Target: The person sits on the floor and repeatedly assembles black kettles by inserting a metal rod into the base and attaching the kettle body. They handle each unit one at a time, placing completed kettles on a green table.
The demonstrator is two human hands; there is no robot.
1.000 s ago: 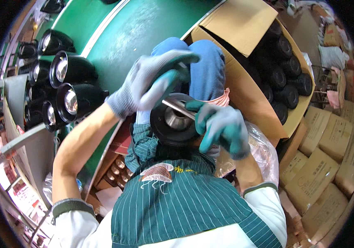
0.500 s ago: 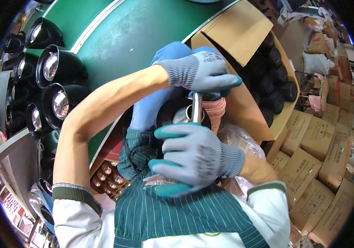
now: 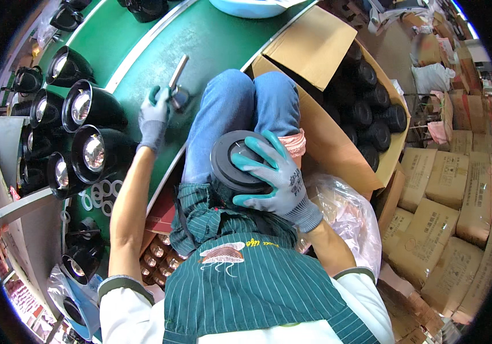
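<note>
On the green table, a metal tool [image 3: 179, 80] with a round silvery head and a straight bar handle stands just left of my knees. My left hand [image 3: 156, 114], in a grey and teal glove, pinches the tool's side with its fingertips; part of the grip is hidden. In my lap rests a round black piece [image 3: 227, 167] with its flat ringed face toward me. The gloved right hand [image 3: 274, 178] grips it from the right, fingers spread across the face and thumb along the near edge.
Several black bell-shaped shells with silvery insides [image 3: 94, 149] line the left. White rings [image 3: 102, 194] lie beneath them. At right an open carton [image 3: 395, 155] holds black round parts, with clear plastic [image 3: 346, 212] below and stacked cartons [image 3: 429, 229] beyond. A pale blue basin [image 3: 249, 8] sits far off.
The metal tool has moved from my lap to the table at the left, with my left hand. My right hand has left the tool and now holds the black piece, whose flat face shows.
</note>
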